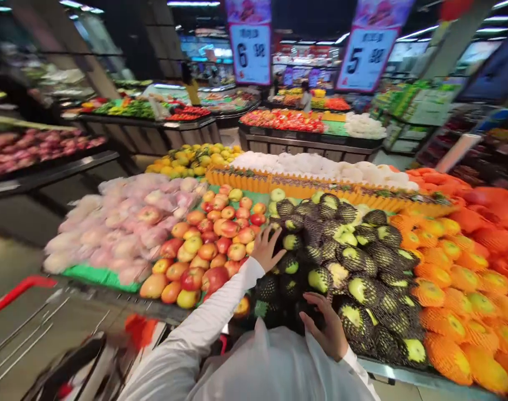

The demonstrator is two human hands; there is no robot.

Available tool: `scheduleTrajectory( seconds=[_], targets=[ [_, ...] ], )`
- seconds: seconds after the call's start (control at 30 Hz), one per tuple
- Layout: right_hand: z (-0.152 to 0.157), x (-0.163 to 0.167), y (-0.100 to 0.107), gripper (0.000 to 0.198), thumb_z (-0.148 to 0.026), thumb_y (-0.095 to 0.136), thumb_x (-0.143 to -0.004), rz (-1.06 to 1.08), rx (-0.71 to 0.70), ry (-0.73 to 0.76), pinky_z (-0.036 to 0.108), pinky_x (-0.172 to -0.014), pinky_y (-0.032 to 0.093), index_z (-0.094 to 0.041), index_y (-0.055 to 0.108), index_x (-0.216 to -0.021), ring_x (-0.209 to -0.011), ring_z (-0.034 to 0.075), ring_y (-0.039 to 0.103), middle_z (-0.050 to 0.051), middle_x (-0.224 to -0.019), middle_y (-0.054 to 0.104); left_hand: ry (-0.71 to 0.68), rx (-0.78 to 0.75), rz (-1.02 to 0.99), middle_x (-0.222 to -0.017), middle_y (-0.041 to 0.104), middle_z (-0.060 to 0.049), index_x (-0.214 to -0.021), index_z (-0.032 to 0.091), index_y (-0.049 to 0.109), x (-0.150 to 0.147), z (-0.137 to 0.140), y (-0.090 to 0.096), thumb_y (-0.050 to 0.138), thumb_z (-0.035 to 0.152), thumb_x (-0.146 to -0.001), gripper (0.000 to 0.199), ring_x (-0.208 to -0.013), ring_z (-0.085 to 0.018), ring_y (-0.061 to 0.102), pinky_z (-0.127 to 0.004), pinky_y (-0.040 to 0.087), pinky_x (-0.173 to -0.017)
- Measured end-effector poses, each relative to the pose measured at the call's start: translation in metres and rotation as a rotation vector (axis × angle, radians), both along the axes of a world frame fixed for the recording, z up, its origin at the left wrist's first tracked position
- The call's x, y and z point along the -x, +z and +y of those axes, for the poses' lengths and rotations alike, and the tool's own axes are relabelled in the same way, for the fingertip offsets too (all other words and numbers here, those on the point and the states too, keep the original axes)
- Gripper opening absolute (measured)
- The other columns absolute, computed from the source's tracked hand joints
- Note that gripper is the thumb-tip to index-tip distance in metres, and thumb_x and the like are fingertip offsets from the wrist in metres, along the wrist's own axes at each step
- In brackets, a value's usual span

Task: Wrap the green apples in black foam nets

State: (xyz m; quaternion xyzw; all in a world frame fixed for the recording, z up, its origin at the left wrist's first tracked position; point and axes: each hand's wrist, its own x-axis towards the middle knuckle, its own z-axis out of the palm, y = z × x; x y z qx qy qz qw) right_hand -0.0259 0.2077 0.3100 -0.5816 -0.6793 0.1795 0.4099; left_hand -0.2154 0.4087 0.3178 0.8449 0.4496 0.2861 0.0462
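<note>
I stand at a fruit stand in a shop. My left hand [267, 247] reaches forward with fingers spread over the green fruit in black net sleeves [354, 262], next to the pile of red and yellow apples [212, 245]. My right hand [325, 326] is nearer to me. It rests at the top of a thin white plastic bag [274, 362] by the front of the netted fruit. Whether it grips the bag is unclear. Both arms wear white sleeves.
Pink-wrapped fruit [120, 223] lies left of the apples, and fruit in orange nets [466, 278] fills the right. Yellow fruit [195, 159] and white-wrapped fruit [320, 167] lie behind. A red-handled trolley [20, 289] stands at lower left. Price signs [250, 53] hang overhead.
</note>
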Motion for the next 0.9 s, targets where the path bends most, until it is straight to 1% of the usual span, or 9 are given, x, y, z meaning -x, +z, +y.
scheduleTrajectory(
  seconds=[0.07, 0.13, 0.23, 0.33, 0.4, 0.5, 0.57, 0.77, 0.9],
  targets=[
    [0.008, 0.003, -0.006, 0.030, -0.030, 0.063, -0.087, -0.072, 0.004, 0.228, 0.036, -0.084, 0.060, -0.024, 0.063, -0.117, -0.102, 0.024, 0.068, 0.009, -0.114, 0.069, 0.060, 0.002, -0.001, -0.155, 0.028, -0.015, -0.147, 0.021, 0.038, 0.045, -0.030, -0.013, 0.053, 0.051, -0.089, 0.067, -0.139, -0.036, 0.026, -0.052, 0.026, -0.115],
    [0.018, 0.007, -0.013, 0.031, -0.029, 0.064, -0.087, -0.142, -0.030, 0.430, 0.037, -0.088, 0.060, -0.025, 0.063, -0.118, -0.101, 0.023, 0.069, 0.008, -0.112, 0.070, 0.248, 0.035, -0.006, -0.155, 0.027, -0.016, -0.144, 0.019, 0.042, 0.103, -0.058, -0.029, 0.057, 0.049, -0.087, 0.066, -0.140, -0.037, 0.024, -0.053, 0.024, -0.115],
    [0.030, 0.016, -0.021, 0.031, -0.028, 0.060, -0.090, -0.161, -0.069, 0.625, 0.036, -0.085, 0.062, -0.024, 0.062, -0.120, -0.098, 0.022, 0.071, 0.009, -0.112, 0.070, 0.767, 0.125, -0.061, -0.153, 0.028, -0.022, -0.140, 0.009, 0.043, 0.209, -0.109, -0.052, 0.062, 0.042, -0.086, 0.066, -0.142, -0.038, 0.020, -0.055, 0.017, -0.117],
    [0.032, 0.029, -0.025, 0.033, -0.029, 0.058, -0.092, -0.155, -0.031, 0.707, 0.034, -0.080, 0.064, -0.022, 0.059, -0.124, -0.095, 0.022, 0.072, 0.011, -0.112, 0.069, 1.336, 0.277, -0.201, -0.152, 0.026, -0.025, -0.139, 0.000, 0.034, 0.301, -0.179, -0.073, 0.061, 0.036, -0.088, 0.068, -0.143, -0.035, 0.018, -0.054, 0.012, -0.118],
    [0.031, 0.038, -0.025, 0.034, -0.030, 0.058, -0.092, -0.157, -0.012, 0.745, 0.034, -0.077, 0.064, -0.022, 0.058, -0.125, -0.094, 0.022, 0.072, 0.012, -0.113, 0.068, 1.524, 0.364, -0.246, -0.149, 0.026, -0.029, -0.136, -0.008, 0.028, 0.333, -0.228, -0.087, 0.056, 0.034, -0.092, 0.066, -0.141, -0.037, 0.020, -0.059, 0.013, -0.116],
    [0.030, 0.053, -0.025, 0.033, -0.028, 0.057, -0.092, -0.151, 0.005, 0.818, 0.034, -0.075, 0.065, -0.021, 0.058, -0.124, -0.095, 0.022, 0.072, 0.013, -0.113, 0.068, 1.688, 0.550, -0.293, -0.146, 0.035, -0.023, -0.133, 0.001, 0.039, 0.340, -0.280, -0.116, 0.056, 0.030, -0.093, 0.053, -0.135, -0.035, 0.033, -0.061, 0.024, -0.111],
    [0.028, 0.064, -0.025, 0.031, -0.025, 0.058, -0.091, -0.150, 0.029, 0.849, 0.033, -0.074, 0.065, -0.021, 0.059, -0.122, -0.095, 0.022, 0.072, 0.013, -0.113, 0.068, 1.747, 0.722, -0.325, -0.141, 0.044, -0.015, -0.130, 0.012, 0.049, 0.325, -0.296, -0.143, 0.059, 0.029, -0.091, 0.043, -0.128, -0.030, 0.045, -0.057, 0.035, -0.107],
    [0.015, 0.088, -0.023, 0.032, -0.017, 0.058, -0.089, -0.103, 0.103, 0.832, 0.032, -0.078, 0.064, -0.022, 0.060, -0.122, -0.096, 0.021, 0.071, 0.012, -0.114, 0.067, 1.763, 1.226, -0.394, -0.129, 0.056, -0.011, -0.128, 0.016, 0.053, 0.261, -0.299, -0.224, 0.061, 0.034, -0.091, 0.041, -0.111, -0.025, 0.059, -0.046, 0.052, -0.091],
    [0.007, 0.089, -0.020, 0.037, -0.012, 0.060, -0.087, -0.102, 0.108, 0.787, 0.032, -0.081, 0.063, -0.022, 0.059, -0.122, -0.100, 0.022, 0.070, 0.011, -0.113, 0.068, 1.700, 1.343, -0.375, -0.123, 0.059, -0.010, -0.125, 0.017, 0.055, 0.232, -0.299, -0.256, 0.061, 0.034, -0.091, 0.039, -0.105, -0.023, 0.062, -0.042, 0.055, -0.085]
  ],
)
